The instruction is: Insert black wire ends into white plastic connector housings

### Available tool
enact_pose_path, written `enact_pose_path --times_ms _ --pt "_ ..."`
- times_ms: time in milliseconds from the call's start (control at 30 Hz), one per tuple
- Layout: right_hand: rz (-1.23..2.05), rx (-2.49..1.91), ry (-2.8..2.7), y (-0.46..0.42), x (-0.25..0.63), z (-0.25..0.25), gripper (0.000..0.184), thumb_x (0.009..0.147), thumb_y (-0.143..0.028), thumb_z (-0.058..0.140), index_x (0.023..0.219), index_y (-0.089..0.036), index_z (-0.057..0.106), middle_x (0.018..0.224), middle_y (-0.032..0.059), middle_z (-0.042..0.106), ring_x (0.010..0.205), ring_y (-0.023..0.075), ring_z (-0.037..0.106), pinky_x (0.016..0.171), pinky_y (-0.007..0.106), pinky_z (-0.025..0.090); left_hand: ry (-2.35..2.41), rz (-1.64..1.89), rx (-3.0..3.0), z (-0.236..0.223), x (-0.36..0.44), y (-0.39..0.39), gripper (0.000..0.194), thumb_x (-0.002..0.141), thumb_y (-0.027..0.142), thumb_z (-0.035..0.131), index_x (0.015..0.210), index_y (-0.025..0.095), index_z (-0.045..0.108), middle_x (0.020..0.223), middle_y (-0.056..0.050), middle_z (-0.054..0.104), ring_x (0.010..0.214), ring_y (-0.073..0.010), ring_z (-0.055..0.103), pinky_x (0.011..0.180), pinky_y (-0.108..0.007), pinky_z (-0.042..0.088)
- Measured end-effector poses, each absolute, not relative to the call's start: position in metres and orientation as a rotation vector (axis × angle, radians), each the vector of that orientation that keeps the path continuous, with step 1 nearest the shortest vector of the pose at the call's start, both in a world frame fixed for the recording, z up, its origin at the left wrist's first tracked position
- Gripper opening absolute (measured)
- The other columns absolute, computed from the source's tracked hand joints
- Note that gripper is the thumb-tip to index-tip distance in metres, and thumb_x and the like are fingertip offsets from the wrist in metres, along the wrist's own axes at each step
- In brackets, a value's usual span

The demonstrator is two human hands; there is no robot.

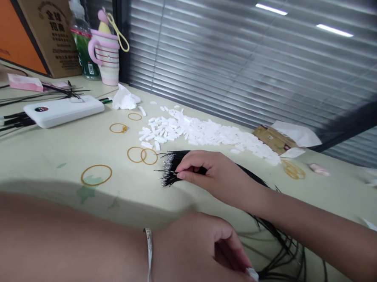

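Pale desk point(42, 154) beneath window blinds point(234, 49) carries a heap of white plastic pieces point(200, 131). Just below it, the right hand point(216, 175) grips a bundle of black wires point(174, 167), fingers clamped together. Nearer, the left hand point(198, 251) pinches a small white piece point(252, 274) between closed fingers.

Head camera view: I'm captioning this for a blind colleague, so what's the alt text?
The right hand grips a bundle of thin black wires with bare metal tips, beside a heap of small white pieces on a pale desk. The left hand pinches a small white piece.
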State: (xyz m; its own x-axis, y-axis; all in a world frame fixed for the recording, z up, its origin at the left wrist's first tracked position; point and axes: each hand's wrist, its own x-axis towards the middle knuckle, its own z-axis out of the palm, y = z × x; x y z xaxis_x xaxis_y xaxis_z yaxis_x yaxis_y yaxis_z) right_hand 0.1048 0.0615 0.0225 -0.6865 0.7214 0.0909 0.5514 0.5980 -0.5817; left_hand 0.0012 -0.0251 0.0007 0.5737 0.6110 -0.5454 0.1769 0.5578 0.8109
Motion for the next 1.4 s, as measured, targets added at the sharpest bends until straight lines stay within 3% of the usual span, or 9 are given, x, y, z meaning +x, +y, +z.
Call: enact_pose_path --times_ms 167,400,567,800,1400 --pt "0.926 -1.121 -2.451 0.063 0.105 0.026 0.011 0.08 -0.02 0.055 0.077 -0.018 0.066 0.076 -0.0014 0.067 0.069 0.0101 0.06 0.061 0.021 0.046 0.936 0.316 0.972 0.0 0.0 -0.025 0.017 0.055 0.019 0.068 0.069 0.018 0.058 0.061 0.009 0.056 0.058 -0.006 0.049 0.053 -0.017 0.036" --pt "0.907 -1.083 -2.442 0.063 0.104 0.025 0.01 0.079 -0.018 0.056 0.078 -0.018 0.067 0.079 -0.0016 0.069 0.072 0.0092 0.061 0.063 0.019 0.047 0.941 0.305 0.981 0.003 0.001 -0.022 0.016 0.056 0.017 0.068 0.069 0.018 0.057 0.061 0.009 0.056 0.059 -0.0065 0.049 0.054 -0.018 0.036" --pt "0.671 -0.961 -2.455 0.056 0.107 0.023 0.013 0.082 -0.018 0.053 0.08 -0.017 0.066 0.079 0.0014 0.066 0.073 0.0107 0.059 0.065 0.023 0.045 0.961 0.302 0.978 0.004 0.0 -0.023 0.016 0.056 0.016 0.068 0.068 0.018 0.057 0.062 0.009 0.056 0.059 -0.0064 0.049 0.055 -0.017 0.036" --pt "0.283 -0.694 -2.745 0.044 0.107 0.017 0.026 0.088 -0.019 0.045 0.071 -0.017 0.065 0.075 0.0036 0.061 0.072 0.0135 0.052 0.064 0.027 0.04 0.943 0.302 1.03 0.002 0.001 -0.025 0.015 0.056 0.027 0.067 0.064 0.018 0.056 0.06 0.008 0.055 0.059 -0.0077 0.049 0.055 -0.019 0.037" --pt "0.23 -0.811 -2.894 0.051 0.1 0.009 0.017 0.084 -0.014 0.048 0.071 -0.015 0.058 0.076 0.0045 0.056 0.075 0.017 0.049 0.069 0.032 0.042 0.903 0.328 1.014 0.005 -0.004 -0.023 0.016 0.056 0.026 0.065 0.065 0.019 0.055 0.061 0.006 0.053 0.061 -0.0109 0.049 0.059 -0.025 0.038"
